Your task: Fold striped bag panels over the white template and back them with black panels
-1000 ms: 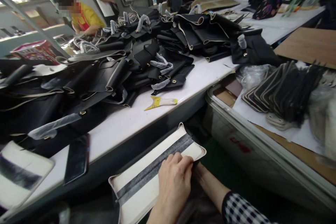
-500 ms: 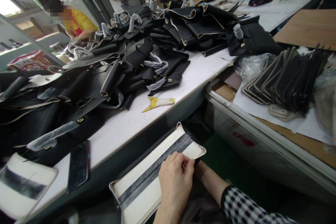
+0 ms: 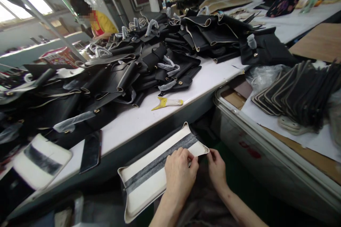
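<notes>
A cream bag panel (image 3: 149, 177) with a grey strip down its middle lies on my lap, below the table's front edge. My left hand (image 3: 179, 175) rests on its near right part with fingers curled and pinching at the panel's edge. My right hand (image 3: 217, 168) sits just right of the panel's right corner, fingers bent against that corner. Both hands grip the same end of the panel.
The white table (image 3: 138, 120) carries heaps of black leather bag pieces (image 3: 112, 78), a yellow-tipped tool (image 3: 166, 103), a dark phone (image 3: 92, 150) and another cream panel (image 3: 41, 159). A stack of dark panels (image 3: 298, 92) lies on a cart to the right. People work at the far side.
My right hand has come out from under the panel and now shows at its right corner. The view lifted and shifted slightly; the panel stayed on my lap.
</notes>
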Tool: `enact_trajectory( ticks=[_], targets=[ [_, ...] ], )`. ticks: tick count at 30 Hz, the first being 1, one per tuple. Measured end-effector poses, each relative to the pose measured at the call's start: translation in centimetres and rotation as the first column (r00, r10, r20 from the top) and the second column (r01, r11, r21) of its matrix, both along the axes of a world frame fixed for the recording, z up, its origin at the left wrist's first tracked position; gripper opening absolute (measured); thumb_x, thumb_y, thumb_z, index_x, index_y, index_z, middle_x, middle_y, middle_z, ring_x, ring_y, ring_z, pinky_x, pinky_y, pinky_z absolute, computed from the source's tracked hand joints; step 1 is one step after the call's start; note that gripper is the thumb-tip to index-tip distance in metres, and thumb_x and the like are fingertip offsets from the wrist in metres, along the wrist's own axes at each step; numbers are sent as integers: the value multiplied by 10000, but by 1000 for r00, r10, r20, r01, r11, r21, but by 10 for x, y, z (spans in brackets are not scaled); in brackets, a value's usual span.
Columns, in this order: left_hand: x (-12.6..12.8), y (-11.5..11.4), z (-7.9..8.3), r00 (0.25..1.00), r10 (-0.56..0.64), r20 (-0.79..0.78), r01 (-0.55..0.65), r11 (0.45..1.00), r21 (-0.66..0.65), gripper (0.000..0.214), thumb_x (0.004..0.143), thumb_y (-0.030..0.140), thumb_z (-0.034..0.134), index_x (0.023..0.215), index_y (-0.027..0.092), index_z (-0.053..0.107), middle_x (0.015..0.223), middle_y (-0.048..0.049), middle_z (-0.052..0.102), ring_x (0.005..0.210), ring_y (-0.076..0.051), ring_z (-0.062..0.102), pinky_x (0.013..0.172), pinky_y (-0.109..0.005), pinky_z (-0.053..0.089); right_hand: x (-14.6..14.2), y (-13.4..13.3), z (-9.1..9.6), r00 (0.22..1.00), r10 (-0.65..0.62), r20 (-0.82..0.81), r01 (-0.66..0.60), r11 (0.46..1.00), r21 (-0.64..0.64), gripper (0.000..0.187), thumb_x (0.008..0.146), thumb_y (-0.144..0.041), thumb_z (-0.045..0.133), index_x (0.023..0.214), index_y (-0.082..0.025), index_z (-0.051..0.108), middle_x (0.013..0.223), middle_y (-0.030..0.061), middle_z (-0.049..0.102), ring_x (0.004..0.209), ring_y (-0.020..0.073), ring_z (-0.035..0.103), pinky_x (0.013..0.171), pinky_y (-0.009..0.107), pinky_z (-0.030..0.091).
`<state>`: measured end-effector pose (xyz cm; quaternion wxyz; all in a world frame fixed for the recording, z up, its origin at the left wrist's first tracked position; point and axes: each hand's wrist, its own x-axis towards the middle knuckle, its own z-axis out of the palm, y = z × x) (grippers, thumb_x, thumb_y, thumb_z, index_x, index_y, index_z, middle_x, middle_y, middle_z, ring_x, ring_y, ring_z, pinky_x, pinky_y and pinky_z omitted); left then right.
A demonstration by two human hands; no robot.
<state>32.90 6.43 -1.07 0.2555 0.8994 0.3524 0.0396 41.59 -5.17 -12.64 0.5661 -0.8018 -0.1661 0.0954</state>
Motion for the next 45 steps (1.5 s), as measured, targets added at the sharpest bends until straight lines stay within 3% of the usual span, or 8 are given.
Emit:
enact_trajectory(
  ticks=[3,6,12,20,29,32,39,45],
  targets=[
    [-2,-1,1,1000,-9,15,9,1000,17,124,868,281,593,758,227,604,799,9,643,784,-197,581,672,-320,303,-12,-31,32,934,221,281,-225,974,-19,258,945,-251,517,1170,-201,632,1192,93,624,1112,251,591,981,441,487],
    [-3,-2,1,999,-26,22,25,999,43,140,883,282,573,761,220,598,813,1,651,801,-197,589,677,-319,312,-23,-40,55,698,430,572,-415,894,-166,475,932,-106,462,1398,-193,478,1391,103,511,1292,267,475,1077,463,425],
    [-17,-1,3,997,-36,63,34,999,36,85,877,218,569,961,207,566,869,-8,655,833,-203,592,717,-329,382,-26,-19,47,524,500,690,-324,866,-381,572,934,-111,465,1491,-165,345,1434,113,486,1335,288,432,1084,507,417],
    [-92,-1,4,997,-1,74,-2,999,47,103,927,193,552,829,213,576,917,-13,620,887,-199,543,775,-327,426,-37,-15,46,500,486,717,-272,874,-403,593,955,-236,512,1510,-178,314,1392,146,512,1278,316,477,1054,531,419],
    [-84,1,-8,997,57,46,-61,995,75,166,942,218,489,796,194,564,854,-51,610,834,-215,554,734,-354,447,-67,2,46,501,464,731,-283,886,-368,646,933,-186,541,1524,-162,281,1330,194,524,1247,358,483,984,549,471],
    [-87,1,-6,995,78,56,-80,996,30,49,916,208,546,877,187,569,888,-50,619,856,-222,557,760,-363,464,-77,6,44,494,477,727,-309,878,-367,660,928,-177,540,1529,-168,268,1326,197,524,1251,363,477,974,549,479],
    [-118,9,9,1000,26,14,-27,999,45,60,880,144,591,879,204,581,938,-33,617,923,-243,526,783,-389,471,-92,12,40,457,518,723,-342,853,-395,702,900,-172,566,1532,-176,262,1338,193,523,1244,384,484,952,560,494],
    [-137,12,1,994,81,72,-81,997,-8,112,943,190,516,858,199,588,929,-30,616,894,-219,527,779,-371,463,-98,17,47,443,522,729,-361,848,-388,668,903,-163,569,1516,-153,303,1314,195,535,1214,371,508,945,549,500]
  ],
)
